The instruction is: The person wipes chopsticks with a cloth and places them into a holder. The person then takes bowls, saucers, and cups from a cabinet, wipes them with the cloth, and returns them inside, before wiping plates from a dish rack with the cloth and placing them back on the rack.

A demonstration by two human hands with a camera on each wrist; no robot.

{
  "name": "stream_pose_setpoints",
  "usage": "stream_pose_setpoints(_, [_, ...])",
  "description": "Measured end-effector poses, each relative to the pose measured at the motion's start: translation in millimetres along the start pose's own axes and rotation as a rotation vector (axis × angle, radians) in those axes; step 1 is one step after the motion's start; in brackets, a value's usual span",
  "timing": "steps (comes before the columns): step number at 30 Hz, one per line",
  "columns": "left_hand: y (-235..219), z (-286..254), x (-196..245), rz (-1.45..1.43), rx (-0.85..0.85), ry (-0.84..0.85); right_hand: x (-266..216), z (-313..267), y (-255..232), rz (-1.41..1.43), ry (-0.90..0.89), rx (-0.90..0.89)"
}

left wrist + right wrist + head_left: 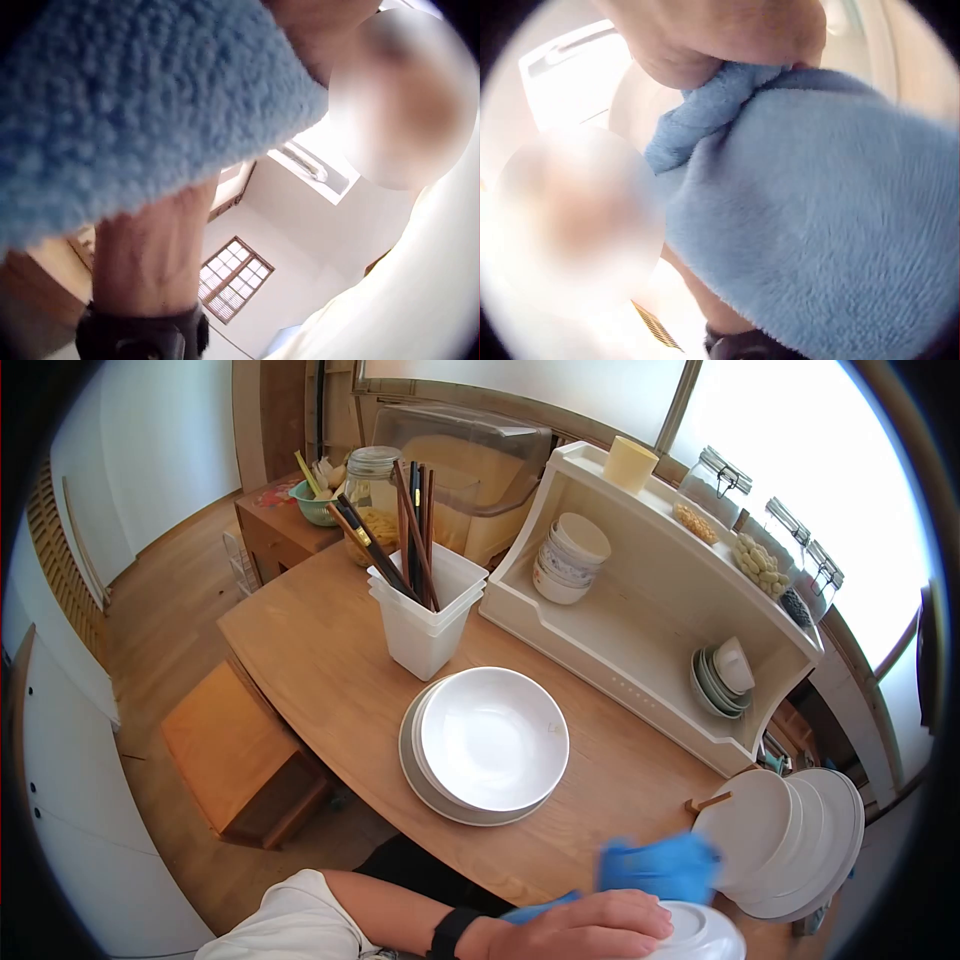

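While the head view shows the left hand (580,928) curved over an upturned white bowl (705,937) at the bottom edge, it leaves the right hand out of clear sight. The right wrist view supplies that: the right hand (731,34) grips a fold of blue cloth (817,187), though its fingertips are mostly hidden. The left wrist view is filled largely by the cloth's fleecy underside, and the bowl cannot be made out there.

The left forearm reaches in from the lower left — black wristband (455,934) at the wrist, back of the hand upward, fingers pointing right across the bowl. Cloth bunches just beyond it, blurred.

Farther out on the tabletop (610,760) stands a stack of white dishes (494,735), with a white container (428,625) of chopsticks behind — and, to the right, upright plates (770,840).
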State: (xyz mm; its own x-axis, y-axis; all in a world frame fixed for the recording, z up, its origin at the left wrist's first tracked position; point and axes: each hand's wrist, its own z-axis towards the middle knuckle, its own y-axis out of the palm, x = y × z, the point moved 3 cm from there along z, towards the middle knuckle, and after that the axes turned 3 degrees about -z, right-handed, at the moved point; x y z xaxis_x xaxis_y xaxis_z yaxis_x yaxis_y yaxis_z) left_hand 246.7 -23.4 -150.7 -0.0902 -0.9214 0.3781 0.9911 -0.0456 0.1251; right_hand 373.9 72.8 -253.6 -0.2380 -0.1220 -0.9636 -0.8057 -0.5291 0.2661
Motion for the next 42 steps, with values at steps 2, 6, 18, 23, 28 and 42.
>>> stream_pose_setpoints(2, [1, -5, -1, 0.032, 0.061, -0.029, 1, -2, -1, -0.016, -0.018, 0.012])
stream_pose_setpoints(6, [-9, 5, 5, 0.102, 0.023, -0.030, -2, -2, 2, -0.049, -0.067, 0.030])
stream_pose_setpoints(18, [-8, -21, -20, -0.108, 0.174, -0.319, -16, -10, -8, -0.179, -0.214, 0.115])
stream_pose_setpoints(23, [-28, -17, -40, -0.715, 0.689, -1.102, -39, -27, -24, -0.402, -0.374, 0.338])
stream_pose_setpoints(28, [-25, -25, -43, -0.647, 0.731, -0.994, -60, -62, -48, -0.352, -0.452, 0.715])
stream_pose_setpoints(42, [-19, -31, -25, -0.235, 0.407, -0.667, -99, 2, 51, -1.434, -0.527, -0.112])
